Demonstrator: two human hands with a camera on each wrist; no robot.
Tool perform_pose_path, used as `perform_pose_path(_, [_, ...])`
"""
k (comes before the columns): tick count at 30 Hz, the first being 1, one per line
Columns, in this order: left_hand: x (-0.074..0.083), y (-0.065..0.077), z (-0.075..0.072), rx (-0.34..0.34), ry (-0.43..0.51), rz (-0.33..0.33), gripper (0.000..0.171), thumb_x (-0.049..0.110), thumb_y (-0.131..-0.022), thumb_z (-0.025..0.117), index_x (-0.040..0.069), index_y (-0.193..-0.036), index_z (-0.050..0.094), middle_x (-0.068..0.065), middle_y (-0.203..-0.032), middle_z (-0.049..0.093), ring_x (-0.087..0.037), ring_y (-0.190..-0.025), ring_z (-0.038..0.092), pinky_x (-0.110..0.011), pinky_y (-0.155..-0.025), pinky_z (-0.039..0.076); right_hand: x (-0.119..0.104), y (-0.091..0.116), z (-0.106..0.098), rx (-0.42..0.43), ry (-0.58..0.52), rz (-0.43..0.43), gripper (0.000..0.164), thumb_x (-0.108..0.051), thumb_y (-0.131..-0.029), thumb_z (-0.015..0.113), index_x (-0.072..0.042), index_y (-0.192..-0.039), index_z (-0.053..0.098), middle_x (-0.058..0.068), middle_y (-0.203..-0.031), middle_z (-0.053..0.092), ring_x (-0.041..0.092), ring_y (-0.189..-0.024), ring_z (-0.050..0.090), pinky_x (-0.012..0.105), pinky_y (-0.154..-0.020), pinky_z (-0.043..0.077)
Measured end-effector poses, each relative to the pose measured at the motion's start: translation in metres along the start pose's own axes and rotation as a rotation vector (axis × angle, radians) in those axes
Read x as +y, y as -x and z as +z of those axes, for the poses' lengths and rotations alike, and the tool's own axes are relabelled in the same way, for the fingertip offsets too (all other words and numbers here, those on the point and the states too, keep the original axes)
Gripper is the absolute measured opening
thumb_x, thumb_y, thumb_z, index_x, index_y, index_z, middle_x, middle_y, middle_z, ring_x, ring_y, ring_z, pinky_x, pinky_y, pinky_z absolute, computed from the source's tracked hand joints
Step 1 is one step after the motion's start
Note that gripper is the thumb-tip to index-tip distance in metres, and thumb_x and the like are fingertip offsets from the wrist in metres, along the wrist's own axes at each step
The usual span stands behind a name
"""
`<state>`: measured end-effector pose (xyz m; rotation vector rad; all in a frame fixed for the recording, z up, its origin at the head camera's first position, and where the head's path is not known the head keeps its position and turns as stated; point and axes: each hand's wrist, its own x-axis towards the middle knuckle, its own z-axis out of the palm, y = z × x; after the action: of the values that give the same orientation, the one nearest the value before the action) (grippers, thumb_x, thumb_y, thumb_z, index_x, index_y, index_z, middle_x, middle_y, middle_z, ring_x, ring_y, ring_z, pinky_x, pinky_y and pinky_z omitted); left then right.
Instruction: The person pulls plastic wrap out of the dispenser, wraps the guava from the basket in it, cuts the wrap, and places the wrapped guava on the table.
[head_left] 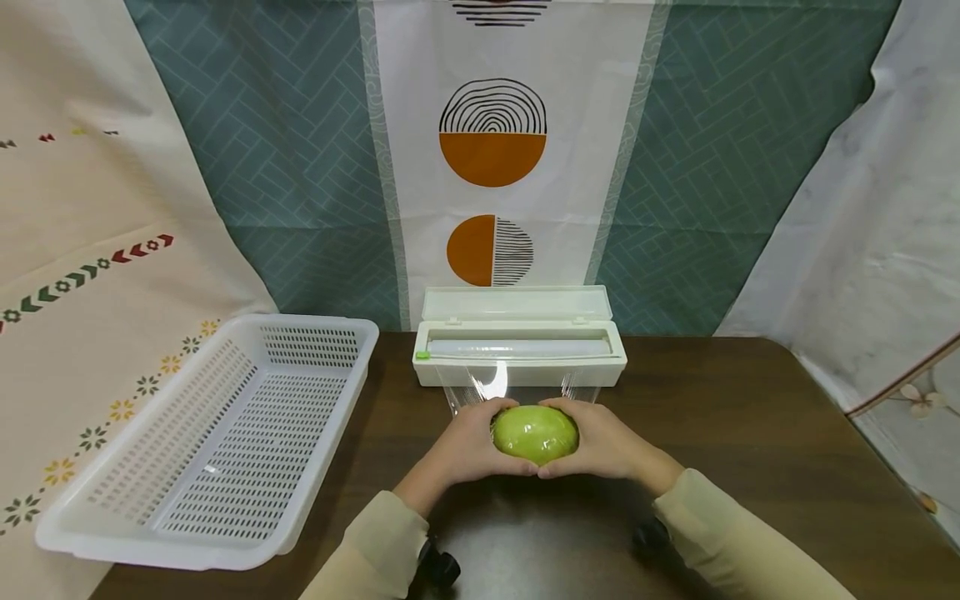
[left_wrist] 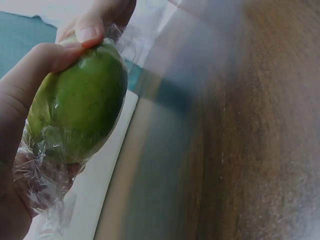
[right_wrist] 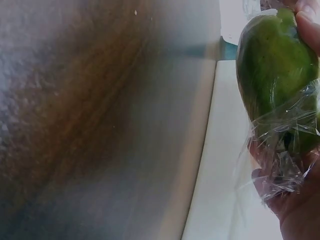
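Observation:
A green mango-like fruit (head_left: 536, 433) is held between both hands above the table, in front of the wrap box. Clear plastic wrap (left_wrist: 47, 170) covers it, bunched and crumpled at its ends, as both wrist views show. My left hand (head_left: 474, 442) curls round the fruit's left end, thumb along the near side. The right hand (head_left: 600, 440) grips the right end the same way, and the two thumb tips meet in front. Behind the hands, a white cling film dispenser (head_left: 517, 372) stands with its lid up, a strip of film (head_left: 517, 383) hanging over its front.
To the left, a white slotted plastic basket (head_left: 300, 500) stands on the brown wooden table (head_left: 720, 433). Patterned cloth (head_left: 315, 167) hangs behind the table, with light cloth (head_left: 885, 250) along the right side.

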<state>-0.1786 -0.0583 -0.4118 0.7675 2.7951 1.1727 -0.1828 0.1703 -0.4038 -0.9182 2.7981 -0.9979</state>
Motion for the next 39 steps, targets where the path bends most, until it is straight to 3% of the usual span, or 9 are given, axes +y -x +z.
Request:
perform_pose_path(11, [0.008,0.006,-0.003,0.023,-0.004,0.020,0.075,0.059,-0.059,0.081,0.018,-0.119,0.059,0.008,-0.100,0.065,-0.005,-0.082,0.057,-0.021,-0.068,0.048,-0.006,0.006,-0.003,0.022,0.013,-0.023,0.083,-0.065,-0.060,0.078,-0.018,-0.124,0.055,-0.012,-0.105,0.063,0.003,-0.084,0.057,0.023,-0.071,0.049])
perform_pose_path(24, [0.019,0.011,-0.013,0.098,0.042,0.105,0.069,0.050,-0.059,0.084,0.018,-0.114,0.061,0.008,-0.097,0.066,-0.004,-0.080,0.058,-0.021,-0.067,0.049,-0.021,0.012,-0.012,0.054,-0.055,-0.022,0.077,-0.059,-0.061,0.081,-0.019,-0.122,0.056,-0.011,-0.100,0.064,0.004,-0.081,0.058,0.022,-0.067,0.050])
perform_pose_path(39, [0.030,0.022,-0.015,0.096,0.092,0.121,0.065,0.046,-0.059,0.085,0.017,-0.112,0.061,0.008,-0.093,0.066,-0.003,-0.075,0.058,-0.020,-0.064,0.050,-0.029,0.021,-0.013,0.058,-0.084,-0.023,0.074,-0.054,-0.060,0.084,-0.018,-0.119,0.058,-0.012,-0.097,0.065,0.004,-0.080,0.057,0.022,-0.067,0.049])
